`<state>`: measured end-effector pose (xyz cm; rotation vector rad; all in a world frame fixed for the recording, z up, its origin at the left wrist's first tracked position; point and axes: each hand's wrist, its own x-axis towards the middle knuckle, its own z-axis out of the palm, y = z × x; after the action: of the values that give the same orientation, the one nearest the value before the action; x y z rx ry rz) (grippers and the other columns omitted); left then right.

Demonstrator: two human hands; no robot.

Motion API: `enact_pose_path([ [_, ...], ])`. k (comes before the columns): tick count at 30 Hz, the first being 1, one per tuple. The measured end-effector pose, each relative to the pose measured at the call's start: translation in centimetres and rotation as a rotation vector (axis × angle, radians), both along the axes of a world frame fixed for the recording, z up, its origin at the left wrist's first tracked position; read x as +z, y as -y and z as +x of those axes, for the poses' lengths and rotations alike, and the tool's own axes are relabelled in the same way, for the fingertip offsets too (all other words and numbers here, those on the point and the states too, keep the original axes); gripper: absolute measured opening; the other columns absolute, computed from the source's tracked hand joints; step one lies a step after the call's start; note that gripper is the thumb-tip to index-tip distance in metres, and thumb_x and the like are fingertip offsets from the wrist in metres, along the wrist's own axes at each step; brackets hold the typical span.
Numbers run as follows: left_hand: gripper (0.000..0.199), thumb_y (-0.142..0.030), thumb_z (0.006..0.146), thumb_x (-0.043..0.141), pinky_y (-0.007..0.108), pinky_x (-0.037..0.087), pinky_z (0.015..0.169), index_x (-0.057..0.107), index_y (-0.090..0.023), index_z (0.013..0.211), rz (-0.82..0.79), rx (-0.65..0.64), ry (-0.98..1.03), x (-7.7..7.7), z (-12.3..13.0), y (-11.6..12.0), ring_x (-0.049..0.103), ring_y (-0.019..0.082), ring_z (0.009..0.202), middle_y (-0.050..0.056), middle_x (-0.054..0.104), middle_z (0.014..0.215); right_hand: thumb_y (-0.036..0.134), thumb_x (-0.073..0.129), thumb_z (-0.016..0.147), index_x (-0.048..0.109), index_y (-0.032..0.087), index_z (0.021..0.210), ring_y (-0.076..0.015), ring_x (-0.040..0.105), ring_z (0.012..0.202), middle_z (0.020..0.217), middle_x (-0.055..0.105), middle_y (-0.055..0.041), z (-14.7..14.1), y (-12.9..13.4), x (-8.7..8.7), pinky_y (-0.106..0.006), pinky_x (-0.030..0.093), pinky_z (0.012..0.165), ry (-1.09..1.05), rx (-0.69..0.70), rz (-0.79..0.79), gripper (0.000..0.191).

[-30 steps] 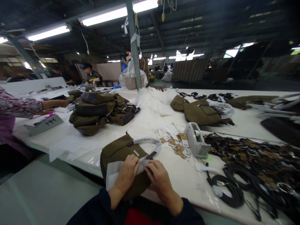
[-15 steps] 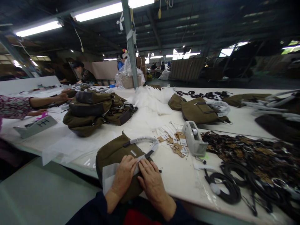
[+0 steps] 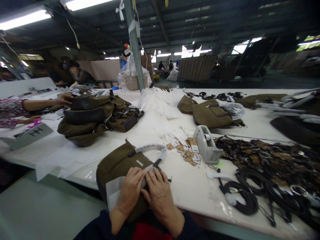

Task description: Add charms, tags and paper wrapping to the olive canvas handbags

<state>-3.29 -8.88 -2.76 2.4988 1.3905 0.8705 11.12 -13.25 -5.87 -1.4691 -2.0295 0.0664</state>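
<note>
An olive-green handbag (image 3: 113, 161) lies at the table's front edge before me, its handle (image 3: 151, 146) wrapped in pale film. White tissue paper (image 3: 113, 190) lies across the bag's near part. My left hand (image 3: 129, 191) is closed on this paper, its fingertips bent together at the bag's edge. Right beside it, my right hand (image 3: 160, 191) has its fingers over the same strip of paper, the thumb tucked towards the left hand. Both hands touch the bag. What lies under the fingertips is hidden.
Several olive bags (image 3: 87, 113) are piled at left, beside a co-worker's hand (image 3: 63, 99). A tape dispenser (image 3: 206, 145) and paper tags (image 3: 191, 151) sit right of my bag. Coiled black straps (image 3: 240, 198) and heaped dark straps (image 3: 270, 163) cover the right side. A post (image 3: 135, 46) rises behind.
My view has shifted slightly, and the scene sits a little further left and higher. Both hands stay on the bag and paper. The co-worker's upper hand now touches the piled bags.
</note>
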Motion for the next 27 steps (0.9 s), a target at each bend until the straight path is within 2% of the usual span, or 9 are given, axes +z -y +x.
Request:
enact_pose_path([
  [7, 0.018, -0.014, 0.094, 0.047, 0.039, 0.05, 0.085, 0.062, -0.018, 0.103, 0.051, -0.064, -0.252, 0.1, 0.4, 0.0, 0.053, 0.023, 0.09, 0.006, 0.062, 0.098, 0.042, 0.059, 0.09, 0.043, 0.021, 0.143, -0.0322, 0.029, 0.141, 0.142, 0.052, -0.0077, 0.6, 0.0, -0.8, -0.055, 0.022, 0.116, -0.017, 0.024, -0.051, 0.059],
  [13, 0.02, -0.012, 0.092, 0.051, 0.039, 0.049, 0.088, 0.061, -0.019, 0.107, 0.046, -0.118, -0.358, 0.0, 0.2, 0.1, 0.054, 0.023, 0.092, 0.005, 0.061, 0.101, 0.035, 0.063, 0.087, 0.045, 0.023, 0.141, -0.0332, 0.026, 0.142, 0.148, 0.044, -0.0107, 1.9, 0.5, -0.6, -0.058, 0.03, 0.113, -0.017, 0.062, -0.026, 0.058],
  [17, 0.022, -0.01, 0.092, 0.049, 0.039, 0.049, 0.088, 0.059, -0.019, 0.108, 0.051, -0.138, -0.365, -0.2, 0.2, 0.3, 0.053, 0.023, 0.094, 0.005, 0.061, 0.101, 0.017, 0.05, 0.092, 0.057, 0.021, 0.128, -0.0269, 0.037, 0.136, 0.143, 0.049, -0.011, 2.6, 1.0, -0.2, -0.049, 0.041, 0.108, -0.165, 0.05, 0.059, 0.037],
  [19, 0.021, -0.01, 0.092, 0.049, 0.039, 0.049, 0.087, 0.06, -0.019, 0.107, 0.062, -0.142, -0.369, -0.3, 0.2, 0.4, 0.053, 0.023, 0.093, 0.005, 0.06, 0.1, 0.012, 0.044, 0.092, 0.058, 0.02, 0.127, -0.025, 0.043, 0.131, 0.14, 0.052, -0.0111, 2.7, 1.1, -0.2, -0.047, 0.044, 0.106, -0.208, 0.023, 0.106, 0.038],
  [22, 0.02, -0.01, 0.092, 0.048, 0.039, 0.05, 0.087, 0.06, -0.019, 0.105, 0.072, -0.159, -0.375, -0.3, 0.3, 0.4, 0.052, 0.023, 0.093, 0.005, 0.06, 0.1, 0.01, 0.043, 0.092, 0.054, 0.02, 0.134, -0.0262, 0.047, 0.126, 0.136, 0.056, -0.0106, 2.5, 0.9, -0.4, -0.048, 0.046, 0.103, -0.135, 0.015, 0.15, 0.045],
  [27, 0.021, -0.009, 0.09, 0.052, 0.038, 0.05, 0.087, 0.06, -0.018, 0.107, 0.08, -0.183, -0.374, 0.2, 0.4, 0.5, 0.052, 0.023, 0.093, 0.004, 0.06, 0.099, 0.013, 0.053, 0.09, 0.06, 0.022, 0.128, -0.0271, 0.051, 0.121, 0.126, 0.065, -0.0057, 2.1, 0.2, -0.7, -0.047, 0.048, 0.101, -0.036, -0.013, 0.103, 0.04],
])
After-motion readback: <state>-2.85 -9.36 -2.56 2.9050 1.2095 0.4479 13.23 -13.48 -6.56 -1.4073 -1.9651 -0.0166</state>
